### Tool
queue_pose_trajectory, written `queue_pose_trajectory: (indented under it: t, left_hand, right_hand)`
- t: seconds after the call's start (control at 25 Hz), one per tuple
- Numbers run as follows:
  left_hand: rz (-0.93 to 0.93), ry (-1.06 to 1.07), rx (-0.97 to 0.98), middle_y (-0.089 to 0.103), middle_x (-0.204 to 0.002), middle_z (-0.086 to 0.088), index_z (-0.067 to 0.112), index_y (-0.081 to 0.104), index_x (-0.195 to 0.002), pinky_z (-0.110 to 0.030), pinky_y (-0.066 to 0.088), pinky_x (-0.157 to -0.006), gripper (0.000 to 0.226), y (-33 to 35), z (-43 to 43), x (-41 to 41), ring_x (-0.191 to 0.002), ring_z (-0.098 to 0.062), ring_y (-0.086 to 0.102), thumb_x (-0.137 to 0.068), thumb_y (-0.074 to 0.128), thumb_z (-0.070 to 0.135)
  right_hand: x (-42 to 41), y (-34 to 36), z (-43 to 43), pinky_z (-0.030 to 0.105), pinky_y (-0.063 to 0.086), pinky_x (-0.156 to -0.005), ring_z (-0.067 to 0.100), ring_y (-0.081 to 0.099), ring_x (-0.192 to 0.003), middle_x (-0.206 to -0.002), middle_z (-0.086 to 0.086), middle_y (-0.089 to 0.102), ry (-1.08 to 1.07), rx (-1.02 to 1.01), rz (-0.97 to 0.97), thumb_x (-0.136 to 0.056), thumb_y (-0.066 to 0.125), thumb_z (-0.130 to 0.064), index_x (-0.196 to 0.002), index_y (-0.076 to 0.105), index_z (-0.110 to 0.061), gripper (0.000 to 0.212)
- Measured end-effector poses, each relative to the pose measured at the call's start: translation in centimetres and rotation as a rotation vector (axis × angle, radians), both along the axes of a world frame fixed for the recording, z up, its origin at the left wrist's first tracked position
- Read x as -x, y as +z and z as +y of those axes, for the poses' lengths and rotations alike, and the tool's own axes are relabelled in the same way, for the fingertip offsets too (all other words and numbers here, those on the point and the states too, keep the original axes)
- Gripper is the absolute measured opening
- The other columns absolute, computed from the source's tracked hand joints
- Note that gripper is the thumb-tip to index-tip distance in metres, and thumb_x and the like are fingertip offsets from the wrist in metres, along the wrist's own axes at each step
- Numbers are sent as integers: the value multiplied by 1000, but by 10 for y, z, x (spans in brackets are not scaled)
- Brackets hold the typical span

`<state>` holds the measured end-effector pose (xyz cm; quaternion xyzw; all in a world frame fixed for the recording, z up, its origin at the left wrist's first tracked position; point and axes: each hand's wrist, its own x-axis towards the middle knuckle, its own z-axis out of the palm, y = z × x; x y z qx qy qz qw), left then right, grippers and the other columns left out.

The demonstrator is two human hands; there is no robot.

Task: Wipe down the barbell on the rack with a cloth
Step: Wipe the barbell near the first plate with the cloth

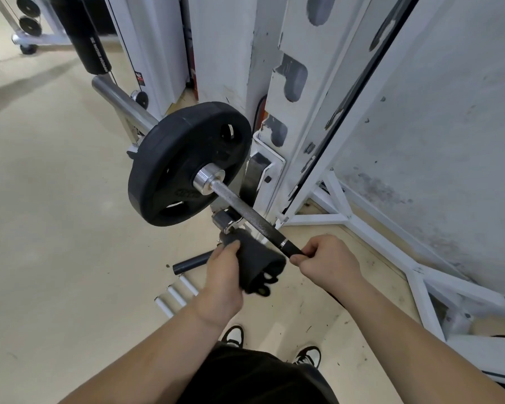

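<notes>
A knurled steel barbell (pixel 245 209) runs from a black weight plate (pixel 181 164) down toward me, resting at the white rack upright (pixel 277 118). My right hand (pixel 327 260) grips the bar's dark near end. My left hand (pixel 225 268) holds a dark cloth (pixel 255 262) just left of and below the bar, beside my right hand. The cloth hangs bunched and is close to the bar; I cannot tell whether it touches it.
Short white tubes (pixel 174 295) and a dark tube (pixel 190 265) lie on the beige floor under my left arm. A white frame brace (pixel 420 287) spreads along the wall at right. Another bar sleeve (pixel 120 100) and a black bag stand behind the plate.
</notes>
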<state>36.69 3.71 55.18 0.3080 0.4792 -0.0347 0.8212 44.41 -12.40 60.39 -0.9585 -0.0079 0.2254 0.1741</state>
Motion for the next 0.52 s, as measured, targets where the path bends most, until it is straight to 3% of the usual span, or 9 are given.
queue_pose_trajectory:
  t: [0.04, 0.12, 0.2, 0.28, 0.4, 0.52]
  left_hand:
    - [-44, -11, 51, 76, -106, -22, 10, 66, -113, -47, 61, -63, 24, 3, -11, -7, -88, -41, 70, -102, 50, 24]
    - [-67, -130, -70, 77, -108, -17, 21, 68, -110, -55, 62, -79, 23, 3, -37, -7, -93, -37, 73, -94, 51, 19]
    - [-72, -331, -199, 78, -100, -15, 21, 71, -104, -46, 63, -71, 25, 5, -40, 3, -86, -31, 74, -90, 51, 13]
    - [-72, -316, -209, 77, -90, -17, 12, 73, -100, -34, 57, -65, 26, 3, -17, -2, -76, -27, 71, -94, 50, 3]
    - [-107, -56, -100, 76, -103, -26, 6, 71, -111, -44, 57, -77, 30, 5, 7, -16, -82, -33, 71, -95, 47, -1]
    - [-180, -306, -177, 79, -88, -17, 16, 70, -113, -42, 59, -63, 40, 15, -33, 4, -68, -32, 74, -98, 38, -3]
  right_hand:
    - [1, 0, 1, 27, 43, -57, 15, 65, -65, -65, -8, 69, 0, 4, -6, -77, 78, -42, -71, 66, -24, 23]
    - [1, 1, 1, 27, 45, -57, 17, 64, -66, -66, -7, 68, 11, 14, -24, -76, 76, -37, -69, 66, -23, 18]
    - [2, 2, 1, 29, 51, -60, 16, 65, -70, -71, -8, 69, 28, 25, -33, -76, 71, -30, -70, 68, -24, 9]
    - [1, 3, 0, 30, 53, -63, 14, 66, -71, -72, -8, 70, 36, 20, -23, -78, 72, -33, -72, 69, -25, 11]
    - [1, 2, 0, 28, 47, -58, 13, 66, -65, -67, -8, 71, 20, 8, -2, -80, 76, -42, -73, 68, -25, 20]
    - [0, -1, 0, 27, 50, -61, 14, 67, -70, -70, -9, 71, 25, 31, -18, -78, 73, -36, -72, 69, -24, 14]
